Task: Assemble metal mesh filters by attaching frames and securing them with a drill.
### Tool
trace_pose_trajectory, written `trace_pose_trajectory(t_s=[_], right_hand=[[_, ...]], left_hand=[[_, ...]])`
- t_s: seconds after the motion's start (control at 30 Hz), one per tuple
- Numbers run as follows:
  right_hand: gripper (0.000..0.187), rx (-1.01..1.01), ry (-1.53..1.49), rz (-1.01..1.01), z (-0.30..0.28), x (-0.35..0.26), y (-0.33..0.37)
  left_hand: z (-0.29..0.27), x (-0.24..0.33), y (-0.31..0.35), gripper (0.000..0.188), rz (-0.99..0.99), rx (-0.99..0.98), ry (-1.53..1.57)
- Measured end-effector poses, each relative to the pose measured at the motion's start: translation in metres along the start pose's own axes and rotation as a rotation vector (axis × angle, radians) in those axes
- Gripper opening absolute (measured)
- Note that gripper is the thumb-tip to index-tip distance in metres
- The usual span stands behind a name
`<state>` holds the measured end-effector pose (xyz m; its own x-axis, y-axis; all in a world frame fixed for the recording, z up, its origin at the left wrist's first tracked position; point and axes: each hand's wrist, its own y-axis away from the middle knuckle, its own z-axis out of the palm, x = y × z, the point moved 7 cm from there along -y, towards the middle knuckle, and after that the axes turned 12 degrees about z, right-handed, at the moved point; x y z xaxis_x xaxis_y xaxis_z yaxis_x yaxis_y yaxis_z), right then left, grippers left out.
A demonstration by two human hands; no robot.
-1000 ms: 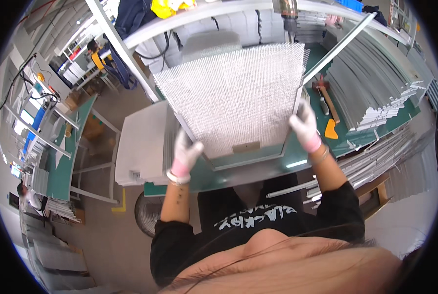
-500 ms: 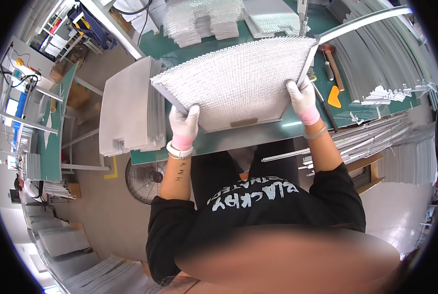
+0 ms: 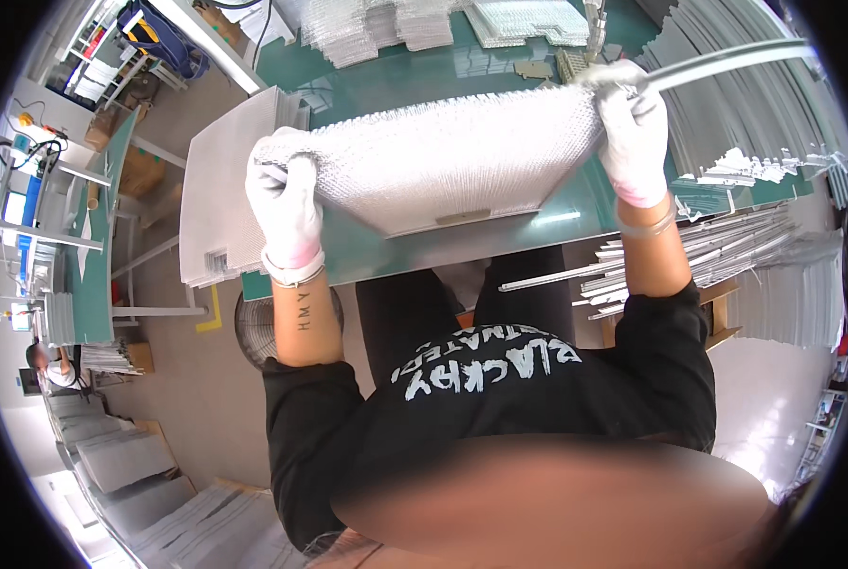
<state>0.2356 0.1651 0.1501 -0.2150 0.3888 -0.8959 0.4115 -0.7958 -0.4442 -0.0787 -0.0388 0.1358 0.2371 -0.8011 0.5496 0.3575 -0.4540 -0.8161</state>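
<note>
A silvery mesh filter panel (image 3: 462, 161) stands tilted over the green worktable, its lower edge near the table's front. A small brownish label (image 3: 465, 217) sits on that lower edge. My left hand (image 3: 288, 204), in a white glove with a pink cuff, is closed around the panel's far left corner. At the far right corner my right hand (image 3: 635, 142), gloved the same way, has its fingers closed on the panel's edge. A long pale frame strip (image 3: 728, 64) runs out rightward from that corner. The fingertips of the right hand are partly hidden.
The green worktable (image 3: 348, 266) carries stacked mesh panels (image 3: 230, 190) at left and more mesh stacks (image 3: 377, 33) at the back. Tall stacked sheets (image 3: 737, 114) stand at right. Thin metal strips (image 3: 671, 261) jut out below the table edge, and a floor fan (image 3: 258, 327) is underneath.
Both hands have moved from the panel's sides up to its far corners, spreading apart. The panel has shifted slightly left and nearer. The tools on the table's right are now hidden.
</note>
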Motion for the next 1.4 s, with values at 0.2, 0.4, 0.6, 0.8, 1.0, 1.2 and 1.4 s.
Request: trace_pose_trajectory(t_s=[0.2, 0.4, 0.6, 0.8, 1.0, 1.2, 1.4], right_hand=[[0.008, -0.027, -0.184, -0.14, -0.006, 0.006, 0.026], [0.042, -0.345, -0.26, -0.201, 0.004, -0.022, 0.092], [0.04, -0.371, -0.188, -0.208, -0.003, -0.021, 0.126], [0.027, -0.362, -0.159, -0.17, -0.009, -0.019, 0.135], [0.029, -0.257, -0.17, -0.158, -0.004, -0.02, 0.142], [0.041, -0.235, -0.186, -0.152, -0.002, -0.02, 0.141], [0.043, -0.217, -0.187, -0.145, 0.0, -0.019, 0.139]], left_hand=[[0.024, 0.013, 0.024, 0.011, 0.105, -0.085, 0.182], [0.05, -0.001, 0.098, 0.04, -0.301, -1.021, -0.01], [0.039, -0.066, 0.141, 0.049, -0.184, -1.218, -0.355], [0.01, -0.086, 0.141, 0.035, -0.249, -1.423, -0.724], [0.036, -0.09, 0.108, 0.039, -0.536, -1.367, -0.412], [0.124, -0.142, 0.157, 0.072, -0.476, -1.547, -0.035], [0.119, -0.165, 0.143, 0.055, -0.728, -1.518, -0.156]])
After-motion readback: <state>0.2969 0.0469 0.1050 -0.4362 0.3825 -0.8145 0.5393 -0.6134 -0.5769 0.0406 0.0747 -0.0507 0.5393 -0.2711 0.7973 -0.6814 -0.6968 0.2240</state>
